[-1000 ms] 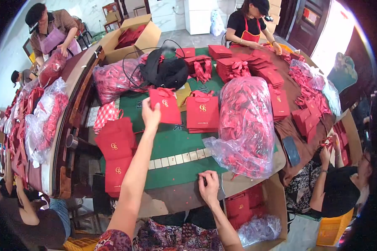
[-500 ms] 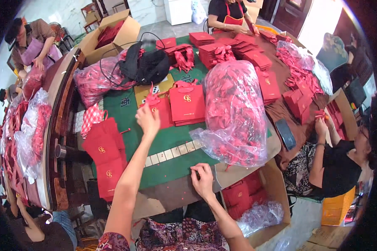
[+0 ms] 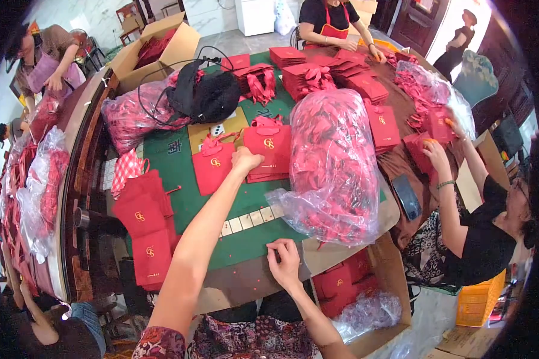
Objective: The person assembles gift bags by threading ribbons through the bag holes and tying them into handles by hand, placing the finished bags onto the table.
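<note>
My left hand [image 3: 246, 160] reaches over the green table mat, its fingers closed at the left edge of the upper red gift bag [image 3: 269, 143] of a small stack. Part of the fingertips is hidden. Just left of that hand a single red gift bag [image 3: 213, 170] with a red ribbon handle lies tilted on the mat. My right hand [image 3: 285, 262] hovers by the table's near edge, fingers loosely bent and apart, holding nothing visible. Close by on the right sits a big clear plastic sack [image 3: 332, 161] full of red ribbons.
More red bags [image 3: 151, 251] overlap at the left beside a dark cylinder [image 3: 93, 220]. A black bag [image 3: 206, 96] lies on another plastic sack [image 3: 132, 119]. Below right stands an open carton [image 3: 395, 281]. A phone [image 3: 406, 196] lies near a co-worker [image 3: 485, 227] handling red bags.
My left hand has left the left bag's ribbon and moved right to the stack's edge. The left bag now lies tilted and nearer. My right hand's fingers have spread slightly.
</note>
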Demonstrator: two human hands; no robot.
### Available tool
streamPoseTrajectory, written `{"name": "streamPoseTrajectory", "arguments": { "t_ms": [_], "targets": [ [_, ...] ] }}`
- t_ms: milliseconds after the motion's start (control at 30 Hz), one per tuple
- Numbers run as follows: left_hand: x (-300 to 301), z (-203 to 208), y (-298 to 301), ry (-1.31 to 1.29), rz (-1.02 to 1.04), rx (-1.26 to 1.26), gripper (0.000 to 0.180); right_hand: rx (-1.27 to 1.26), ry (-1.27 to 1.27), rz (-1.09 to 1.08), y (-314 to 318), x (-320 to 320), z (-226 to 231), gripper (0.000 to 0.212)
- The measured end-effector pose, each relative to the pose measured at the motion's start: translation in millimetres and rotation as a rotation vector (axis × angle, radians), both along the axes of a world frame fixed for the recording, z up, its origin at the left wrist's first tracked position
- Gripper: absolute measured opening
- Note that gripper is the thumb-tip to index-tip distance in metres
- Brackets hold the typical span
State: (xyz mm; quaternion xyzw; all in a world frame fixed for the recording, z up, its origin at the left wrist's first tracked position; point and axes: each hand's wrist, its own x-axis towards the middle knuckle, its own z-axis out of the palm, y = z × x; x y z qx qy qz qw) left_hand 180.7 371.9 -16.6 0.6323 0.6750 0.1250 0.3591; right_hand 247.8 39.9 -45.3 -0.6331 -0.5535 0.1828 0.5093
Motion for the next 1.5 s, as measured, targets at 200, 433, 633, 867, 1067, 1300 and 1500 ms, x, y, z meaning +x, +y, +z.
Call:
{"name": "streamPoseTrajectory", "arguments": {
  "t_ms": [200,433,633,867,1067,1300,1500],
  "targets": [
    [11.4,17.4,-14.3,0.016,0.040,0.026,0.083,-0.023,0.025,0.000,-1.4,4.4,-1.7,0.012],
    [-7.4,15.2,-5.5,-0.764,0.195,0.058,0.076,0.013,0.012,0.016,2.6,-1.5,5.8,0.011],
    [-24.1,91.6,-11.3,-0.390,0.114,0.513,0.054,0.043,-0.027,0.013,2.2,2.7,6.8,0.009],
    [21.7,115.3,-41.0,0.236,-0.157,0.504,0.055,0.023,0.024,-0.001,-1.3,2.0,5.7,0.009],
    [81.2,77.1,-77.1,0.396,-0.203,0.678,0.032,0.047,0.026,-0.002,-0.5,0.2,5.6,0.009],
    [65.2,47.0,-91.0,0.129,-0.260,0.665,0.058,0.043,0.006,0.015,1.9,0.2,3.9,0.011],
    [17.5,53.2,-75.6,-0.481,-0.247,0.713,0.042,0.021,-0.021,-0.003,-1.9,6.9,8.1,0.009]
  ]
}}
